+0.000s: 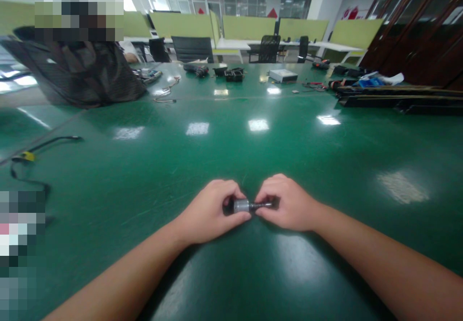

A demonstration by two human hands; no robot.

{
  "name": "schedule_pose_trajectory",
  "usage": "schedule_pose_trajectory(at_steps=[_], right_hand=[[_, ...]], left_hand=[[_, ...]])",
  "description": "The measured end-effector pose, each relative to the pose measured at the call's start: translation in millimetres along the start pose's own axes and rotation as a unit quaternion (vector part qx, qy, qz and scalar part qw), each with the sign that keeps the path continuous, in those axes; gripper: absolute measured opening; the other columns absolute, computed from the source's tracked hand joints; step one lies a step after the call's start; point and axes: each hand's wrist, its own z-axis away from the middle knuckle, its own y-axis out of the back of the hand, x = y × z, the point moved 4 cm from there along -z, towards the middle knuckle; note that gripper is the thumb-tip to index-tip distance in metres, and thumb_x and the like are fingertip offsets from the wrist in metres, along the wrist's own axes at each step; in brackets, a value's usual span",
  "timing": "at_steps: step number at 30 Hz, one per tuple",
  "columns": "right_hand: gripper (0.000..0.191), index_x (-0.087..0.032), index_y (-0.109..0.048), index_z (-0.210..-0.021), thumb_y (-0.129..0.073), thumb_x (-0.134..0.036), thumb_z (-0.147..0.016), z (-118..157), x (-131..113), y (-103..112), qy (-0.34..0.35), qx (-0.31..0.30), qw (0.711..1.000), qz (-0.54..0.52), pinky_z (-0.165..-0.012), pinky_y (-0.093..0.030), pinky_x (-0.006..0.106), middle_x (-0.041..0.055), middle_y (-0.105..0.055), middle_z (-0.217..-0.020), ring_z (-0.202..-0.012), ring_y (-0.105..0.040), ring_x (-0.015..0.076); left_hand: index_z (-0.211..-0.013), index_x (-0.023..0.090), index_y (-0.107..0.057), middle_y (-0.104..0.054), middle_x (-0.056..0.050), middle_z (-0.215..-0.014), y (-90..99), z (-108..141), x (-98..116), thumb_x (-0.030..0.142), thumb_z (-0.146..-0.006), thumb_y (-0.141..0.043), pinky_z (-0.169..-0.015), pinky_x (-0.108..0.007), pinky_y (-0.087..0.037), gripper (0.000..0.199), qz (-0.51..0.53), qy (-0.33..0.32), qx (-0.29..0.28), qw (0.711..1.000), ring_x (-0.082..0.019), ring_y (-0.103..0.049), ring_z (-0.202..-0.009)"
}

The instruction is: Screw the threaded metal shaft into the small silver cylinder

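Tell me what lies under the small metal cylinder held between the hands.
Only the bare green table shows beneath the metal cylinder. The left hand and right hand cover its ends.

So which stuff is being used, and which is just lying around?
In use:
left hand
right hand
small metal cylinder with dark shaft, held between both

Lying about:
black cable
grey box
black mesh bag
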Motion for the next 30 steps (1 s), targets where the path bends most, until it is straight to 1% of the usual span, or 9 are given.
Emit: schedule_pose_trajectory(at_steps=[4, 12, 17, 25, 30], right_hand=[[0.007, -0.02, -0.07, -0.081, -0.075, -0.02, -0.077, 0.4, 0.6, 0.3, -0.002, 0.002, 1.0, -0.001, -0.081, -0.039, 0.034, -0.0006, -0.072, -0.078, -0.076, -0.064, 0.0167], [0.007, -0.019, -0.069, -0.079, -0.075, -0.019, -0.075, 0.4, 1.6, 0.5, -0.007, -0.002, 1.0, -0.003, -0.081, -0.038, 0.034, -0.0009, -0.071, -0.077, -0.075, -0.063, 0.0163], [0.007, -0.019, -0.068, -0.076, -0.075, -0.019, -0.074, 0.7, 3.4, 1.5, -0.008, -0.004, 1.0, -0.002, -0.08, -0.037, 0.033, -0.0013, -0.07, -0.073, -0.072, -0.062, 0.0157], [0.008, -0.019, -0.068, -0.075, -0.075, -0.018, -0.073, 1.3, 7.8, 5.9, -0.008, -0.012, 1.0, -0.003, -0.081, -0.037, 0.033, -0.002, -0.069, -0.072, -0.071, -0.062, 0.0148], [0.007, -0.018, -0.069, -0.074, -0.076, -0.018, -0.072, 3.2, 14.4, 13.8, -0.009, -0.027, 1.0, 0.005, -0.083, -0.039, 0.034, -0.0019, -0.069, -0.072, -0.071, -0.061, 0.0145]], left_hand=[[-0.087, 0.019, -0.065, -0.063, 0.0, -0.077, 0.1, 0.2, -0.3, 0.04, -0.083, -0.073, -0.072, -0.03, -0.04, 0.023, 0.001, -0.001, 0.0, 1.0, -0.016, -0.056, -0.071], [-0.088, 0.019, -0.065, -0.062, 0.001, -0.078, -0.2, 0.6, -0.4, 0.038, -0.083, -0.073, -0.073, -0.03, -0.039, 0.022, 0.0, -0.002, -0.001, 1.0, -0.017, -0.056, -0.072], [-0.088, 0.019, -0.065, -0.061, 0.001, -0.077, -0.6, 0.9, -1.1, 0.036, -0.083, -0.073, -0.074, -0.03, -0.039, 0.02, 0.003, -0.004, -0.002, 1.0, -0.016, -0.055, -0.071], [-0.087, 0.019, -0.065, -0.061, 0.002, -0.077, -0.4, 0.6, -1.3, 0.037, -0.083, -0.073, -0.073, -0.03, -0.038, 0.02, 0.007, -0.006, -0.004, 1.0, -0.016, -0.055, -0.071], [-0.086, 0.019, -0.065, -0.061, 0.002, -0.076, -0.9, 0.7, -2.0, 0.038, -0.083, -0.074, -0.073, -0.03, -0.038, 0.021, 0.003, 0.003, -0.005, 1.0, -0.016, -0.055, -0.071]])
